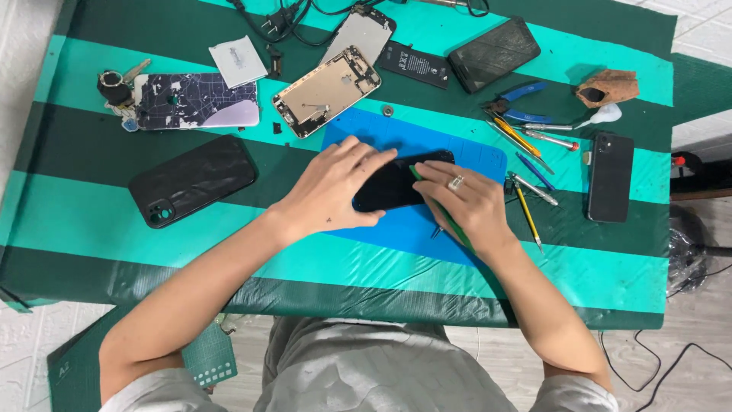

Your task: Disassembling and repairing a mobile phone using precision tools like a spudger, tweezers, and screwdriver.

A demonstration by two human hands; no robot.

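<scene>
Both hands meet over a dark phone [393, 183] lying on a blue mat [465, 149] near the middle of the counter [76, 221], which is covered in green and teal stripes. The left hand [335, 191] lies flat across the phone's left end, fingers spread and pressing down, so that end of the phone is hidden. The right hand [469, 202] is closed around a thin green tool [450, 221], whose tip reaches the phone's right edge; most of the shaft is covered by the fingers, and whether the tip sits under the edge cannot be made out. A ring shows on one finger. Behind the mat lies an opened phone frame [326, 91] with its insides showing, next to a black battery [414, 65]. To the left lie a black phone case [192, 179] and a cracked back cover [197, 101]. To the right lie screwdrivers and tweezers [530, 141] and another black phone [611, 177]. Cables at the far edge are cut off by the frame.
</scene>
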